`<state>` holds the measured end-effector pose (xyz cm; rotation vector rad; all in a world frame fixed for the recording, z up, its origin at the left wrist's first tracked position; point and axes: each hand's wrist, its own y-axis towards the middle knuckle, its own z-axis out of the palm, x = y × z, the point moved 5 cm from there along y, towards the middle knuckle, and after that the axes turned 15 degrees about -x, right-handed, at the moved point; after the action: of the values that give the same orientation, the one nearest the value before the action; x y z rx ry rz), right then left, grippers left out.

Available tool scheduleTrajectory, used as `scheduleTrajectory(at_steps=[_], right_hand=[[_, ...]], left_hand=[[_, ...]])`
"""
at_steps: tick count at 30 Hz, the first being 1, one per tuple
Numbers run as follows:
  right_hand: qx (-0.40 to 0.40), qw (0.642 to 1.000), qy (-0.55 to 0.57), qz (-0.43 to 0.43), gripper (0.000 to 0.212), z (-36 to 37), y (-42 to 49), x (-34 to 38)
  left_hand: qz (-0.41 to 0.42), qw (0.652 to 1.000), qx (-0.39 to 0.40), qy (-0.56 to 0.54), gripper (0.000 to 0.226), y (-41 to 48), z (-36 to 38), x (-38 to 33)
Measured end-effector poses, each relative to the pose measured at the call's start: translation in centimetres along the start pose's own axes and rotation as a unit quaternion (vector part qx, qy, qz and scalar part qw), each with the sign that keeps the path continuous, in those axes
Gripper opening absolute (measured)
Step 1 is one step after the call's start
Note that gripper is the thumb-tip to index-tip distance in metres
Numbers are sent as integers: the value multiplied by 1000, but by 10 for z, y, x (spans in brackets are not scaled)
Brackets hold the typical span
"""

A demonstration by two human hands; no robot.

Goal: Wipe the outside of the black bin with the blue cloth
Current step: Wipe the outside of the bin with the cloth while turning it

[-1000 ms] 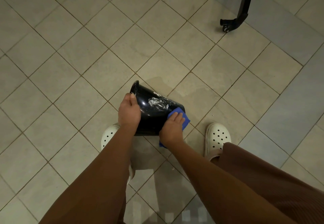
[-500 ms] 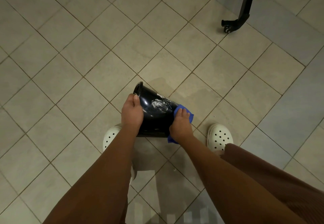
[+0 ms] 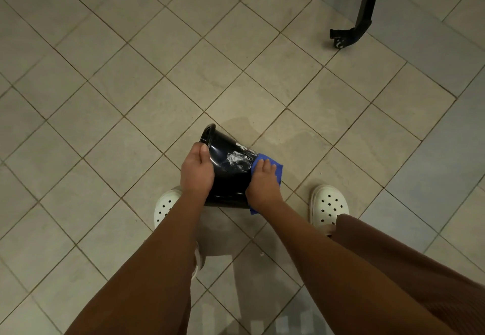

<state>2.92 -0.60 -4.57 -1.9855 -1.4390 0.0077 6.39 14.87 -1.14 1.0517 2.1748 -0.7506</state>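
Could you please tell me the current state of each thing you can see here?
black bin: tipped over, mouth facing up-left, white smears on its wall.
blue cloth: pressed flat against the bin near its base.
left hand: grips the bin near its rim.
right hand: fingers straight, pressing the cloth.
white clogs: worn on both feet.
black wheeled leg: standing apart at upper right.

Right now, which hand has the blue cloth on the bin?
The right hand, fingers flat on the blue cloth against the black bin. The left hand holds no cloth; it grips the bin near its rim.
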Motion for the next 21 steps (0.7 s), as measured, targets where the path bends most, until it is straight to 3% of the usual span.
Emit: scheduleTrajectory(at_steps=[4, 10, 17, 21], right_hand=[[-1, 999, -18, -49, 95, 0, 5, 0], [18, 999, -41, 20, 94, 2, 0, -19], [-6, 996, -70, -62, 101, 6, -2, 3], [13, 998, -51, -23, 111, 1, 6, -10]], left_hand=[[-16, 1000, -4, -12, 28, -1, 1, 0], [-52, 998, -12, -26, 29, -1, -5, 5], [-42, 999, 8, -24, 27, -1, 1, 0], [-25, 1000, 1, -18, 27, -3, 0, 0]])
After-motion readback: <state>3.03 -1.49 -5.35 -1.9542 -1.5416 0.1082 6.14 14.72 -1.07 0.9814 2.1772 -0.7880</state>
